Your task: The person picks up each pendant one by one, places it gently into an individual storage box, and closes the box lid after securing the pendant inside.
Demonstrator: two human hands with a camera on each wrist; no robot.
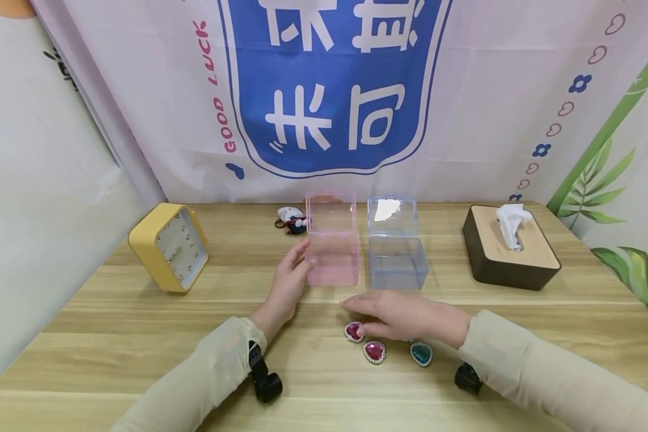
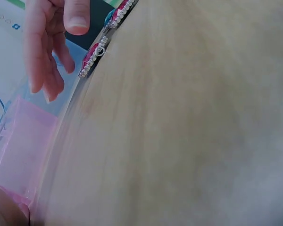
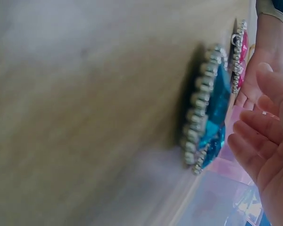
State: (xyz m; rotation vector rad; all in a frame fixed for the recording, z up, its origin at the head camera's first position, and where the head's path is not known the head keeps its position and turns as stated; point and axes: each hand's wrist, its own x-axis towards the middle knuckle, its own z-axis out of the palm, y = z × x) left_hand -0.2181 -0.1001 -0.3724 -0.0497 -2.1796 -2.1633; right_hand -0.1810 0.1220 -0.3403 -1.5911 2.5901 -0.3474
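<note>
Pink box (image 1: pixel 332 270), blue box (image 1: pixel 396 267): lids (image 1: pixel 331 216) already opened, done
Red gems (image 1: pixel 375 353), blue gems (image 1: pixel 422 354): left on desk (image 1: pixel 140 354), probably still to be handled
Left hand (image 1: pixel 286 285): rested by pink box, fingers straightish
Right hand (image 1: pixel 402 315): loosely spread near gems, nothing pinched

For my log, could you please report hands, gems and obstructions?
Left hand beside open pink box. Right hand near magenta heart gems and teal gems on table, holding none. Nothing apparently blocking the box.
</note>
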